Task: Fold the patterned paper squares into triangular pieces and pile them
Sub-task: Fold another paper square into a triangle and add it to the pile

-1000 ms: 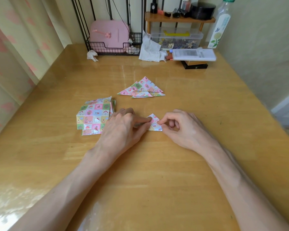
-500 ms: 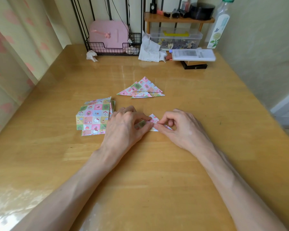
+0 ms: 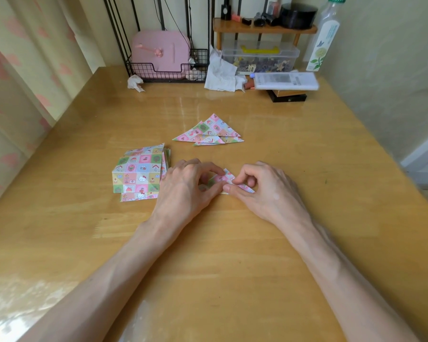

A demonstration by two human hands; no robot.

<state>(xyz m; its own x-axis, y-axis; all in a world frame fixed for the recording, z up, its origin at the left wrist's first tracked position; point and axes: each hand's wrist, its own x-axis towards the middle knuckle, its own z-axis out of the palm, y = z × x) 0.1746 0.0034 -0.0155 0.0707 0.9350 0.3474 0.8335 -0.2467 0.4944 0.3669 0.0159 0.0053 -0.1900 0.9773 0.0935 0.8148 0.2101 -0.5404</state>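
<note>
We keep the folded paper (image 3: 220, 179) flat on the table (image 3: 232, 255) in front of us, with the stack of squares (image 3: 139, 174) at its left and the pile of triangles (image 3: 208, 132) farther away. Its long edge runs from left to right on the side near to us, and its tip points away from us, toward that pile. Our left hand (image 3: 183, 188) grips the left part of the paper with thumb and curled fingers, and our right hand (image 3: 265, 191) pinches the near edge between thumb and first finger, the two thumbs almost touching.
</note>
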